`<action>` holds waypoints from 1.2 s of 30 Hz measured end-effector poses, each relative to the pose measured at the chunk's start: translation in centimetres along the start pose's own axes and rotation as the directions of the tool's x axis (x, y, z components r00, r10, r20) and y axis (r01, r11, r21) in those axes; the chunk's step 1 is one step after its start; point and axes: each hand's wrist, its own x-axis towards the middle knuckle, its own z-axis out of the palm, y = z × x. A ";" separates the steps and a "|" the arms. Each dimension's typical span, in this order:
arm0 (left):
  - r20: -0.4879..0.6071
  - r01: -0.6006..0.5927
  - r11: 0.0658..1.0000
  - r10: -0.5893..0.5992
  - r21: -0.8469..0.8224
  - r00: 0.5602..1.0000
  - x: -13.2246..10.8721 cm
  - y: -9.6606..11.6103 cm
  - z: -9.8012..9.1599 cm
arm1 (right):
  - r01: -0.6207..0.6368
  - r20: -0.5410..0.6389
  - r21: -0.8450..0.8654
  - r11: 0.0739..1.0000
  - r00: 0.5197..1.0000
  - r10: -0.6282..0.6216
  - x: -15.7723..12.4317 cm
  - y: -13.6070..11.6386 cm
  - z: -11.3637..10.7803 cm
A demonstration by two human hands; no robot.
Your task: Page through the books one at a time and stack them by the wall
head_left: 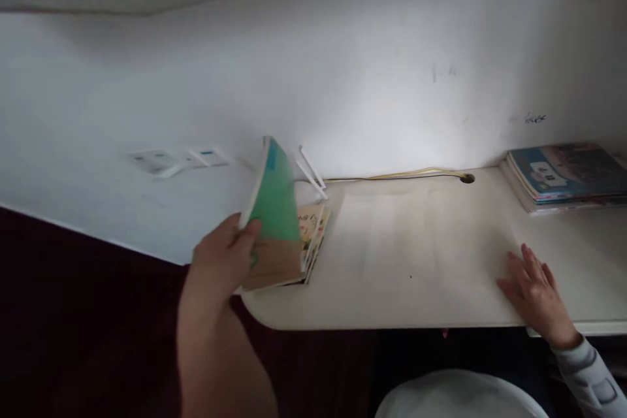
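My left hand (226, 255) grips a thin paperback book (277, 209) by its left edge, thumb on the cover. The cover is green above and brown below, with a blue patch near the top. Tilted up, the book leans over other books (312, 228) at the desk's left end and partly hides them. Whether its lower edge touches them I cannot tell. My right hand (536, 294), in a pale patterned sleeve, rests on the white desk (382, 255) near the front edge, fingers spread and holding nothing.
A stack of books (568, 176) lies at the back right. A white router-like device with antennas (313, 173) stands behind the left books. Thin cables (392, 176) run to a desk hole (467, 178). Wall sockets (179, 160) are at left; a white rounded object (460, 398) is below.
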 end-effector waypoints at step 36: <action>0.567 -0.173 0.984 0.120 0.040 0.815 -8.3 -1.8 16.6 | 0.161 0.153 -0.121 0.979 0.978 -0.142 2.3 -1.9 -0.1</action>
